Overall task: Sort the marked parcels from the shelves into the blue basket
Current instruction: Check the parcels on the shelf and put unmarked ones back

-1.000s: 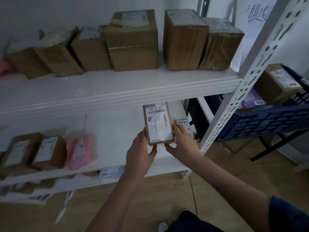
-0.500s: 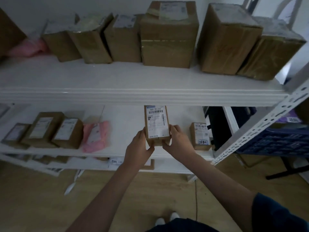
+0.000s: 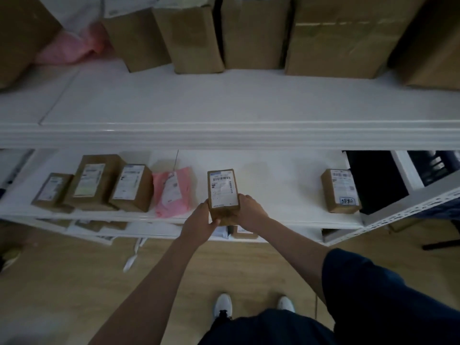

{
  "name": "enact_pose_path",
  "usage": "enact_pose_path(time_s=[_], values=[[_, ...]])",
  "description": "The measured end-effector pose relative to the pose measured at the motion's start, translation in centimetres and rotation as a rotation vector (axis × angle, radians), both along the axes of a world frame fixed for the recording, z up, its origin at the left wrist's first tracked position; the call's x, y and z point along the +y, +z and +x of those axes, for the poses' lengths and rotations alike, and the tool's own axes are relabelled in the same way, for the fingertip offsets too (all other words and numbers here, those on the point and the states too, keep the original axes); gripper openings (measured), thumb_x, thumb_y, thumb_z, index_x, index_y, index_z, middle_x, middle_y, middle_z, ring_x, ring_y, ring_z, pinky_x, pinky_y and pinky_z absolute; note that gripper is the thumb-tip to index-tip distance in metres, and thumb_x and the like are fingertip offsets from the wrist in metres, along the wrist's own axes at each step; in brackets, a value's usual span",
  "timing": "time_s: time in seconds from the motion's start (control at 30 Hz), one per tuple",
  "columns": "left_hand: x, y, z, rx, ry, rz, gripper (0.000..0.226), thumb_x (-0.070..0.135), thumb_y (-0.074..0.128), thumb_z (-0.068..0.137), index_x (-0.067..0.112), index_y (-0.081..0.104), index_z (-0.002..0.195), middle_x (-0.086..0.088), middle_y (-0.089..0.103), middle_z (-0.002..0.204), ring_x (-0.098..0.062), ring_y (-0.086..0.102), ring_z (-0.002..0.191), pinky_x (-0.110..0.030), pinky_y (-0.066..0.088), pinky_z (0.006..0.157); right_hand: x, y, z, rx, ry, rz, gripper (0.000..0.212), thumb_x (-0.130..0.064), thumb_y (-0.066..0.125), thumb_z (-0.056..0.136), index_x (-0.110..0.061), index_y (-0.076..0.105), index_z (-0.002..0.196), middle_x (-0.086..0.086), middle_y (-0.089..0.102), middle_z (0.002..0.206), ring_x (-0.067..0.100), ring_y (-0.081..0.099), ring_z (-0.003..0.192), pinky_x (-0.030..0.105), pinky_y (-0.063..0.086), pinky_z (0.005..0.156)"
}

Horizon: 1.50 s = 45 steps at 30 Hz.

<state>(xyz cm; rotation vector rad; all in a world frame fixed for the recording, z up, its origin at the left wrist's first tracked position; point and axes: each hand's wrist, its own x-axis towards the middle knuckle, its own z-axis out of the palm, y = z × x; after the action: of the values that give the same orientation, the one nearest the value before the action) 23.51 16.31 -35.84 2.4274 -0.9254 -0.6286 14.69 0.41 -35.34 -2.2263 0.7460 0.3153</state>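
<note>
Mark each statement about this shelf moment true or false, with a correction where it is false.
1. Both hands hold the small labelled box. True: the left hand and right hand grip its near end.
2. The held box's label faces away from the camera. False: its barcode label faces up toward the camera.
3. A pink mailer lies on the middle shelf, left of the held box. True.
4. The top shelf holds only pink bags. False: several cardboard boxes stand there.
5. A lone small box sits toward the shelf's right end. True.
</note>
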Motion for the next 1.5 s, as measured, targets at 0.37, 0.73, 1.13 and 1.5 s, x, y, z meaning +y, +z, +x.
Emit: enact_pose_path(time_s=[0.37,0.73,1.13,1.5], values=[[2.4,-3.2,6.8,0.059,0.088,0.011,0.044,0.012,0.066,0.095,0.011,0.051,0.137,-0.004,0.067,0.124,-0.021,0.065,0.115,-0.029,0.052,0.097,3.3,-4.4,6.7,-0.063,-0.072,0.002,0.055,-0.014,0.059,0.092,-0.016,0.04,0.144,0.011,0.054,0.13,0.029,0.058,0.113,0.038,0.051,0.094],[2.3,-4.7,-3.0,0.204,0.206,0.279,0.062,0.035,0.061,0.096,0.006,0.041,0.146,-0.015,0.056,0.142,-0.03,0.055,0.129,-0.038,0.047,0.102,-1.9,-2.1,-7.2,-0.146,-0.253,0.111,0.065,-0.017,0.066,0.091,-0.023,0.037,0.149,0.001,0.053,0.129,0.016,0.062,0.096,0.029,0.052,0.088],[-13.5,-1.6,-15.7,0.051,-0.269,0.114,0.056,0.041,0.057,0.097,0.022,0.042,0.147,0.0,0.051,0.145,-0.022,0.052,0.129,-0.04,0.048,0.1,-16.7,0.7,-27.9,-0.033,-0.618,-0.145,0.06,-0.018,0.071,0.086,-0.015,0.048,0.141,0.007,0.059,0.126,0.025,0.062,0.104,0.039,0.053,0.088],[-18.8,-2.3,-18.7,0.006,-0.33,0.171,0.058,0.04,0.059,0.098,0.02,0.041,0.148,-0.001,0.05,0.147,-0.022,0.051,0.131,-0.037,0.047,0.098,-19.4,-1.6,-26.3,0.076,-0.457,-0.166,0.062,-0.025,0.07,0.087,-0.007,0.042,0.14,0.012,0.056,0.13,0.028,0.059,0.111,0.037,0.051,0.091]])
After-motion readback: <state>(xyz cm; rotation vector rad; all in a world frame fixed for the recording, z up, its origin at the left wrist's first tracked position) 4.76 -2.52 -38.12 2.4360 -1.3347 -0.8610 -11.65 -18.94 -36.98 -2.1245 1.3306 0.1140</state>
